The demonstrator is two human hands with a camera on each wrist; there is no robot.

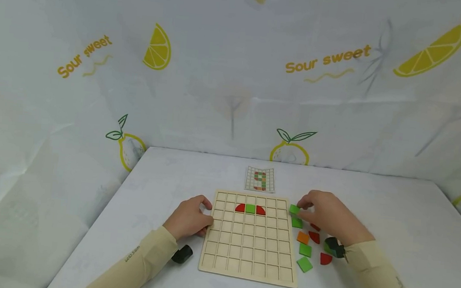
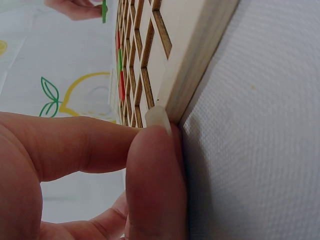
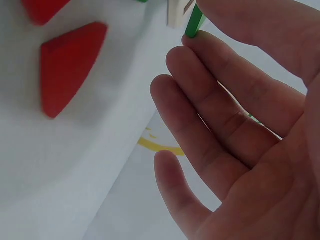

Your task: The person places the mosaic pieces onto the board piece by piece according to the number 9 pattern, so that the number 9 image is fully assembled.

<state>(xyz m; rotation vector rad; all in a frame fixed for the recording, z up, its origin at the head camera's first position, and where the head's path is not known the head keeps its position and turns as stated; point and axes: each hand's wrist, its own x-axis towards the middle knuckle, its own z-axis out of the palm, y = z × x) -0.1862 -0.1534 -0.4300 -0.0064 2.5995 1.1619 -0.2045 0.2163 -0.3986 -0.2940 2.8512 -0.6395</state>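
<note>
A wooden grid board (image 1: 235, 240) lies on the table. In its second row, a green square tile (image 1: 251, 208) sits between two red quarter-round tiles (image 1: 261, 210). My left hand (image 1: 189, 217) grips the board's left edge, its thumb (image 2: 155, 170) against the rim in the left wrist view. Beside the upper right edge, my right hand (image 1: 327, 214) pinches another green square tile (image 1: 294, 209) between thumb and index finger. That tile shows edge-on in the right wrist view, where the other fingers are extended. Just below it on the table is a further green tile (image 1: 297, 223).
Right of the board lie loose pieces: an orange square (image 1: 302, 237), several green squares (image 1: 304, 264) and red quarter-rounds (image 1: 325, 259). Behind the board is a small pattern card (image 1: 248, 182). A lemon-print cloth (image 1: 201, 105) hangs behind the white table (image 1: 162, 170).
</note>
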